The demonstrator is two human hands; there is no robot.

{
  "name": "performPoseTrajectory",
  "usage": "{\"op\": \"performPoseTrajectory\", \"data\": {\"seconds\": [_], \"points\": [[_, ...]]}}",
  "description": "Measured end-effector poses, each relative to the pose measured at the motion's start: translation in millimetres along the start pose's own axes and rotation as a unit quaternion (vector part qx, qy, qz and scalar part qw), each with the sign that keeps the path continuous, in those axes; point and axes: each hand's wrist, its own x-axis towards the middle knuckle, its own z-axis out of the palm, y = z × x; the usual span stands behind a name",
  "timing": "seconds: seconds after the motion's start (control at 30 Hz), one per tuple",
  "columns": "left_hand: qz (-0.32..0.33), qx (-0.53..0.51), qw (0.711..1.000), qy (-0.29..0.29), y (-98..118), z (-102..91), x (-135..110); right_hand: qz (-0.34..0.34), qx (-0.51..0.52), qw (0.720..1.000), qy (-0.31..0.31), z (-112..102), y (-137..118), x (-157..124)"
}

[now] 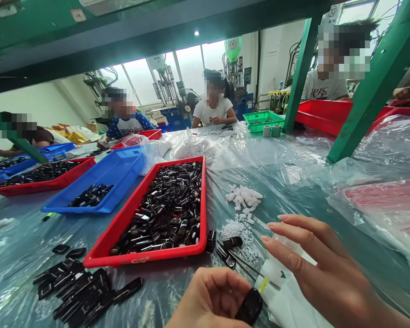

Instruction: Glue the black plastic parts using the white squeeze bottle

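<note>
My left hand [212,296] is closed around a glossy black plastic piece [251,306] at the bottom of the view. Just right of it, my right hand [314,264] is stretched out with fingers apart and nothing visible in it, above a white sheet or bag [290,300]. A small yellow-green strip [263,284] shows beside the held piece; whether it is attached, I cannot tell. Behind the left hand lie thin dark metal rods [242,265], perhaps tweezers, and a few loose black pieces [232,242]. Small white pieces [244,198] and finer white bits [239,232] are heaped beyond.
A red tray [205,205] full of black pieces stands ahead, with a blue tray [123,171] to its left. More black pieces [85,291] lie piled at left. Clear plastic covers the table. Green posts [365,91] rise at right; several people sit across the table.
</note>
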Motion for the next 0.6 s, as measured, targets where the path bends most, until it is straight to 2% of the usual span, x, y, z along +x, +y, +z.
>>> {"op": "performPoseTrajectory", "data": {"seconds": [0.13, 0.6], "points": [[0.04, 0.017, 0.997, 0.06, 3.4, 12.4, -6.2, -0.005, -0.003, 1.0, 0.005, 3.0, 1.7, -2.8], [-0.021, 0.064, 0.996, 0.065, 9.3, 15.9, -6.2, -0.006, -0.008, 1.0, 0.01, 1.2, 0.5, -0.9]]}}
